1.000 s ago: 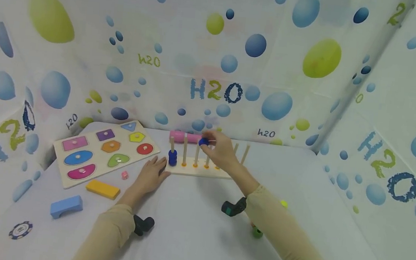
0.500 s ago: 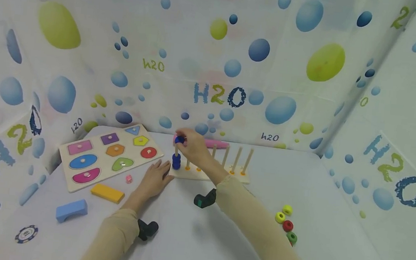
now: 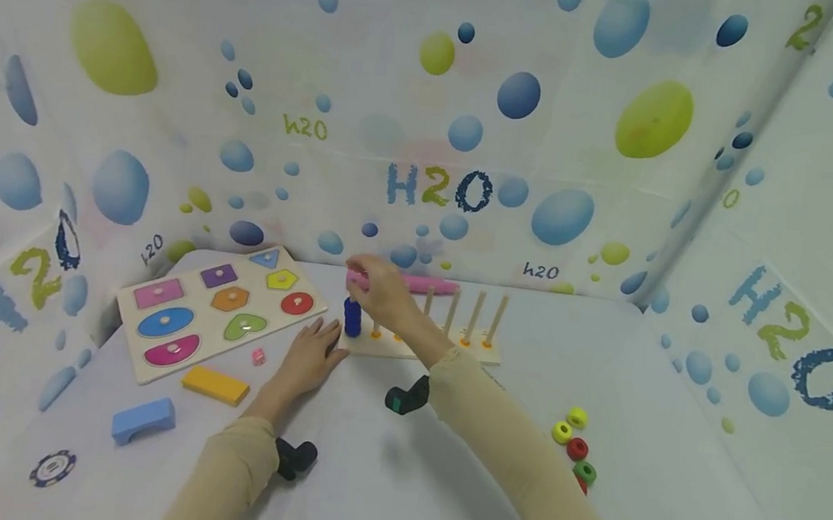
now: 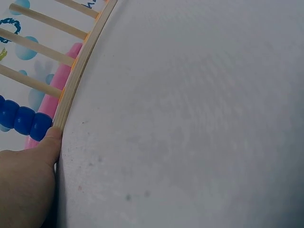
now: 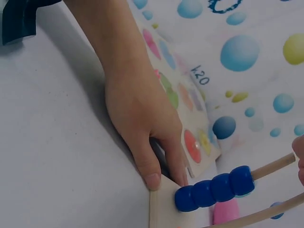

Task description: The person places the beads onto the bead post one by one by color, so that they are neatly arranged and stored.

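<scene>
In the head view my left hand (image 3: 309, 358) rests at the left end of a wooden counting-peg board (image 3: 418, 352), fingers extended and thumb touching the front edge. The right wrist view shows that thumb (image 5: 151, 178) against the board's corner. Several blue beads (image 3: 353, 318) are stacked on the leftmost peg (image 5: 275, 166). My right hand (image 3: 383, 294) is at the top of that peg, above the stack. Only its fingertips (image 5: 300, 149) show at the right wrist view's edge, beside the peg's tip, with no bead visible in them. The other pegs carry no beads.
Yellow, red and green beads (image 3: 576, 449) lie at the right. A pink object (image 3: 432, 285) lies behind the board. Left are a shape puzzle (image 3: 219, 308), a small pink die-like cube (image 3: 259, 356), a yellow block (image 3: 215, 386), a blue block (image 3: 144, 421) and a chip (image 3: 53, 468).
My right hand carried a blue bead left to the leftmost peg and let it go; it now tops the stack. My left hand has stayed at the board's end.
</scene>
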Motion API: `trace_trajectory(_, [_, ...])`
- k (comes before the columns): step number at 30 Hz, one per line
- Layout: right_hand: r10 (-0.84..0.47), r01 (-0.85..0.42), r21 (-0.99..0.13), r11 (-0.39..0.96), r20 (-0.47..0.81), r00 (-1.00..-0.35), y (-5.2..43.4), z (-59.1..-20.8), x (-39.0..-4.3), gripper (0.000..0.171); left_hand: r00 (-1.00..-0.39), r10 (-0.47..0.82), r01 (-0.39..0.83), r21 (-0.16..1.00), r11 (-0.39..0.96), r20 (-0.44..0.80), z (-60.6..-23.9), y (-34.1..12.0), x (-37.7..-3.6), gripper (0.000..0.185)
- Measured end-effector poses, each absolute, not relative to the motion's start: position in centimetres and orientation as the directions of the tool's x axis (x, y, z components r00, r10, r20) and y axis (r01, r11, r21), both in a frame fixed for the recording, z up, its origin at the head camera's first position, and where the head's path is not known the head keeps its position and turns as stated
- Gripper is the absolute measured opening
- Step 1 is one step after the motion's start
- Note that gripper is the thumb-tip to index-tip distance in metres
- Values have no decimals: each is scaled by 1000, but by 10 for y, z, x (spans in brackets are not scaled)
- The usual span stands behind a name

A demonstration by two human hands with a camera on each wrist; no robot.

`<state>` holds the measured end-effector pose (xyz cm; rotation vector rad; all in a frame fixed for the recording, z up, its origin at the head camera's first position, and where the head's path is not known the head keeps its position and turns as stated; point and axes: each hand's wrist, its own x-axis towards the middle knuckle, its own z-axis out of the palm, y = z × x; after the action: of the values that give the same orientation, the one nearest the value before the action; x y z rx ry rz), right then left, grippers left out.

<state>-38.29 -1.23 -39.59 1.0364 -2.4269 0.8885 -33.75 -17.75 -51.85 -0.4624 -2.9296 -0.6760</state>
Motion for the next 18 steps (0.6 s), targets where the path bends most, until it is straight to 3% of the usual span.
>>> trace_trajectory(8, [-503,-728,-527,438,527,-685,22,-391,-370,26,-942,262,330,424,844,212,-520,-178,-335,55])
trace_trajectory(18, [-392,-646,-630,431,514,-763,127,-427,-348,22,-957,258,290,425,857,132,-517,-176,-336,58])
